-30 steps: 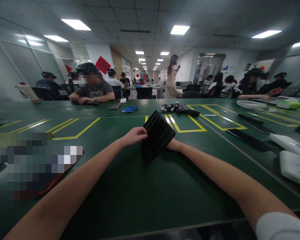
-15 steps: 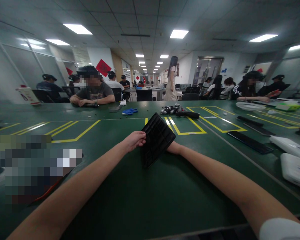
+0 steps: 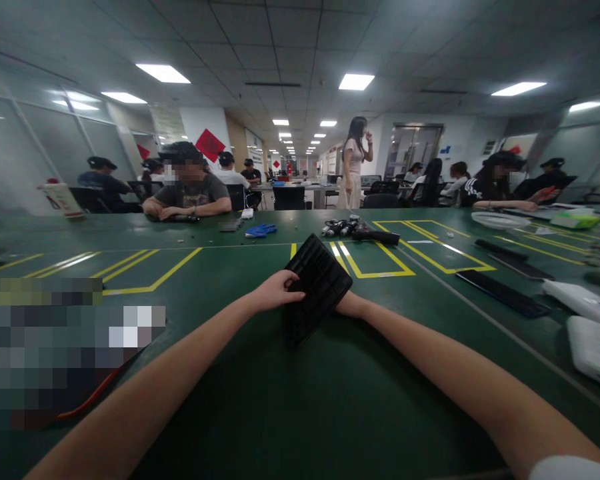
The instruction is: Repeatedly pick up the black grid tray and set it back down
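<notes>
Black grid-faced rectangular panel (image 3: 320, 283) tilts at frame centre. Bare left hand (image 3: 281, 288) overlaps its left side; bare right hand (image 3: 351, 304) mostly hidden behind it. Can't tell either grip.

Left fingers (image 3: 294, 297) touch a black panel (image 3: 321, 285) (tilted).
</notes>
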The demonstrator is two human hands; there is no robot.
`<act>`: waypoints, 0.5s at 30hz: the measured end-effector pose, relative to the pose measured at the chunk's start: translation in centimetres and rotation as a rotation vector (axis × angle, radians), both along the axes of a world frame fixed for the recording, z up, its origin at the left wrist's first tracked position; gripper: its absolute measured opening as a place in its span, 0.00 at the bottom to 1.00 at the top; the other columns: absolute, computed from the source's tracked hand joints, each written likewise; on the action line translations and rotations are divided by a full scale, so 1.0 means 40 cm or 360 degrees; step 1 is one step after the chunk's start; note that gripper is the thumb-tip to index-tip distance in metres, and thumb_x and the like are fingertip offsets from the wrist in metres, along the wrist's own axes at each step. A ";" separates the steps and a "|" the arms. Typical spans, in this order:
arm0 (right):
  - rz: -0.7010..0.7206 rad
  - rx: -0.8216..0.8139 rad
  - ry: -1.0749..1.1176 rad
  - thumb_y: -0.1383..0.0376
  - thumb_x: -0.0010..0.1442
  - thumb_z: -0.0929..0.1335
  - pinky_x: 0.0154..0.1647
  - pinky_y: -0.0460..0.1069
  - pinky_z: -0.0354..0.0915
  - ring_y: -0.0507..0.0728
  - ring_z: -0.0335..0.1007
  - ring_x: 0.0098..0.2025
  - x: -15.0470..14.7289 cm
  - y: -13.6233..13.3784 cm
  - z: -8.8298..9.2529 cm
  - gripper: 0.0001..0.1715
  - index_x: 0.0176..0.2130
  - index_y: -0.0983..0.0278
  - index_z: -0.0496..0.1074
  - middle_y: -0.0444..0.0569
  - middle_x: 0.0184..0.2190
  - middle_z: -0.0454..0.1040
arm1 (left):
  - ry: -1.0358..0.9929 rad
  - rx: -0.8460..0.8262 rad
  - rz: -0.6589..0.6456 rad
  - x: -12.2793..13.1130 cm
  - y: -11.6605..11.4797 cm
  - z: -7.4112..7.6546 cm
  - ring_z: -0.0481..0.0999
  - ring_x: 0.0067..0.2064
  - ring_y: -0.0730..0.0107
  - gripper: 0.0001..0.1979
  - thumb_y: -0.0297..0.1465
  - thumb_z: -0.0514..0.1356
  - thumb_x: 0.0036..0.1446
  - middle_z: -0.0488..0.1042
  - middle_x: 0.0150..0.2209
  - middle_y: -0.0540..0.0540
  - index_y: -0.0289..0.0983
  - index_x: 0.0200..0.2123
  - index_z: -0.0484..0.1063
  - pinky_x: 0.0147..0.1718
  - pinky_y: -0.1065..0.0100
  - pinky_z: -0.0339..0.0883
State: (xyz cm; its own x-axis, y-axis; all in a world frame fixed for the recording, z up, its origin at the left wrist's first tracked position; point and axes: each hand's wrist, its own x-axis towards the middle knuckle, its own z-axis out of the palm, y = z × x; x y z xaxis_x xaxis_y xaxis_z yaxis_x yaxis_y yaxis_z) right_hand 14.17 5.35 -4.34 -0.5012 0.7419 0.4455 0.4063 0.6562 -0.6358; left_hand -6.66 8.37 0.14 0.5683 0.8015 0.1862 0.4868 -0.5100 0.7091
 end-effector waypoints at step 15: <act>-0.1738 -0.0145 -0.0660 0.65 0.54 0.65 0.54 0.60 0.53 0.67 0.61 0.53 0.368 0.046 0.038 0.27 0.51 0.76 0.62 0.66 0.49 0.68 | 0.0835 0.0284 0.1268 -0.258 0.133 0.063 0.73 0.41 0.45 0.25 0.50 0.53 0.48 0.74 0.36 0.31 0.32 0.28 0.72 0.31 0.62 0.62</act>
State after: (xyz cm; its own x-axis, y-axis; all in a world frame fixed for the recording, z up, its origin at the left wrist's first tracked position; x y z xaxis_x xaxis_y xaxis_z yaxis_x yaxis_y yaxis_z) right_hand 28.88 7.20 -2.81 0.3277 0.8887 0.3207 0.9131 -0.2107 -0.3490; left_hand -17.00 13.71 2.65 -0.0838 0.9719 0.2198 0.9685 0.0275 0.2474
